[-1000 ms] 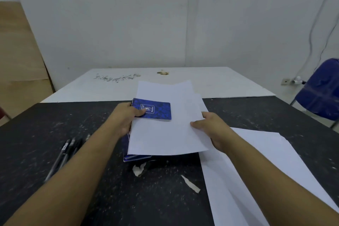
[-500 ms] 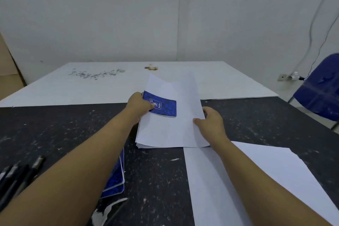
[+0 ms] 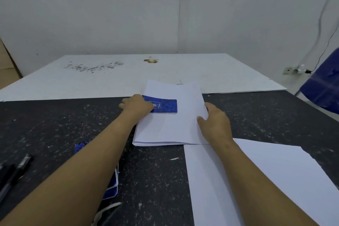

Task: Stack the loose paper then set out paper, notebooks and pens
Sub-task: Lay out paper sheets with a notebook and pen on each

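A stack of white paper (image 3: 170, 126) lies flat on the black table (image 3: 55, 124), its far end over the white board. A small blue notebook (image 3: 165, 106) sits on top of the stack. My left hand (image 3: 136, 106) grips the notebook's left end. My right hand (image 3: 214, 123) rests against the stack's right edge, thumb on the top sheet and fingers nearly straight. More blue notebooks (image 3: 110, 189) lie under my left forearm, partly hidden. Several black pens (image 3: 12, 174) lie at the left edge. Large white sheets (image 3: 256, 180) lie under my right forearm.
A white board (image 3: 128, 75) covers the far half of the table up to the wall. A blue chair (image 3: 324, 86) stands at the right. Torn paper scraps (image 3: 174, 158) lie on the table near me, one more scrap (image 3: 104, 211) by my left arm.
Both hands carried the stack and small notebook away from me and set them down near the white board. The right hand's pinch on the stack's edge has loosened.
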